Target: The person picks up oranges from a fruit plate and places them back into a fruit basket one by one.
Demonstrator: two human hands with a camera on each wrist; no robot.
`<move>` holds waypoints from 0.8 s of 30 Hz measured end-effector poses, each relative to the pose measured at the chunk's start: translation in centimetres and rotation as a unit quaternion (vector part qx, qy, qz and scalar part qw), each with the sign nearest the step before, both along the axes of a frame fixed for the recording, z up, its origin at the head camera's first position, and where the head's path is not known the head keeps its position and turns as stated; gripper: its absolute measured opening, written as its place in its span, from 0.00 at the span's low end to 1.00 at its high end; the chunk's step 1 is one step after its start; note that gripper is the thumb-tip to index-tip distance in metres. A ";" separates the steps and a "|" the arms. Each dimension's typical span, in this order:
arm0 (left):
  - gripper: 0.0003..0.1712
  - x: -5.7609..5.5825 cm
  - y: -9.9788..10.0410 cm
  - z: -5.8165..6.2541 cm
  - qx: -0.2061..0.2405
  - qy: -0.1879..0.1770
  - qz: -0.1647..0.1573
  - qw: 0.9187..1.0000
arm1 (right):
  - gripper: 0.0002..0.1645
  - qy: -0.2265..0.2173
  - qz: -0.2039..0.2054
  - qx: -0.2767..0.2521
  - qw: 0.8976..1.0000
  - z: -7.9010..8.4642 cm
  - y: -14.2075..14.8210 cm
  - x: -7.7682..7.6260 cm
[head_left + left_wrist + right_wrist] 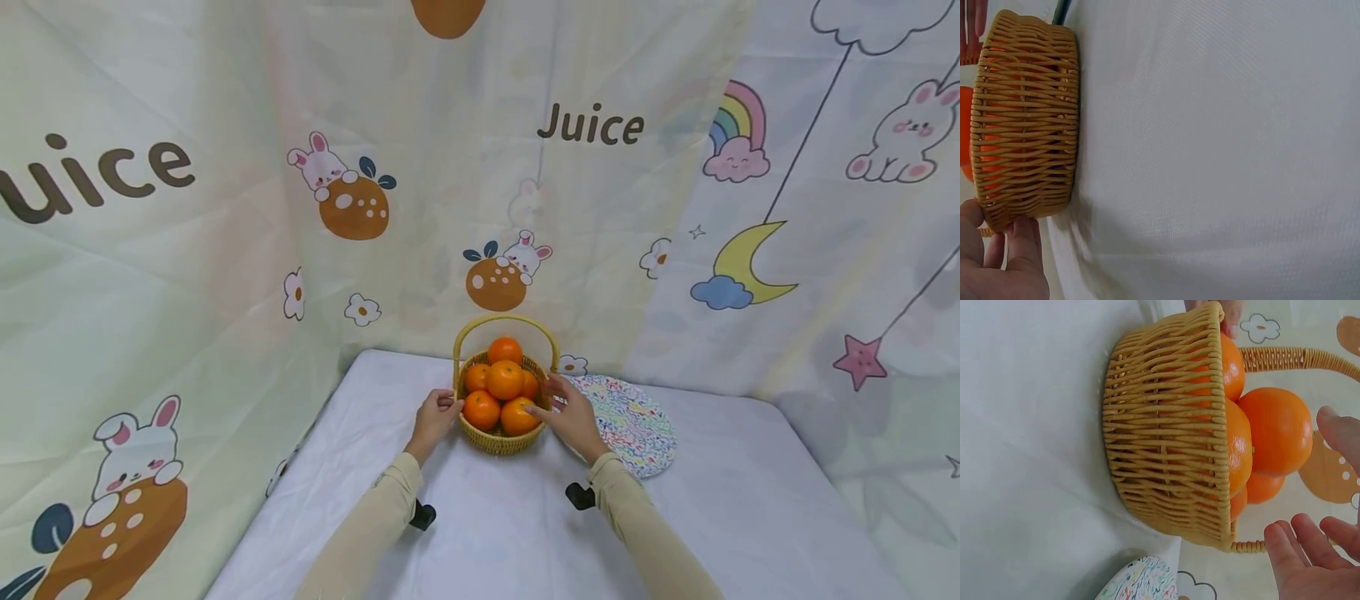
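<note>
A woven wicker basket (501, 445) with a tall arched handle (507, 317) stands on the white-covered table, heaped with several oranges (505, 380). My left hand (435, 422) holds the basket's left side. In the left wrist view its thumb is at the rim and its fingers lie against the outer wall (1027, 125). My right hand (573, 419) is at the basket's right side, by the foot of the handle. Its fingers (1316, 540) are extended and spread in the right wrist view, apart from the top orange (1275, 431), with nothing in them.
A round mat (637, 425) with multicoloured speckles lies right of the basket, partly behind my right hand. White cloth (495, 533) covers the table. Printed curtains (420, 167) with rabbits and fruit hang close behind the basket and along both sides.
</note>
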State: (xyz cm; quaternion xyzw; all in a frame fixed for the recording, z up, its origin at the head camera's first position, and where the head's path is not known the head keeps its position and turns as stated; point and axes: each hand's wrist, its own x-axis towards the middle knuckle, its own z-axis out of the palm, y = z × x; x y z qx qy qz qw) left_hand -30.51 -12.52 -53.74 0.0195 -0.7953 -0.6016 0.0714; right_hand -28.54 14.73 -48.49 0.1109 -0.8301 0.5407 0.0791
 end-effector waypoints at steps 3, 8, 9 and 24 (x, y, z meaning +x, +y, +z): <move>0.19 0.0 0.1 -0.1 0.000 0.001 0.001 1.000 | 0.46 0.003 0.005 -0.011 1.000 0.1 0.8 0.5; 0.19 0.1 0.3 0.2 -0.002 0.005 -0.003 1.000 | 0.50 0.006 -0.013 -0.008 1.000 0.1 2.5 0.8; 0.19 0.1 0.3 0.3 -0.003 0.006 -0.005 1.000 | 0.50 0.005 -0.022 -0.006 1.000 0.0 2.8 0.8; 0.18 0.0 0.0 0.7 -0.052 0.041 -0.006 0.998 | 0.51 0.026 -0.093 0.092 0.991 -0.9 8.6 0.9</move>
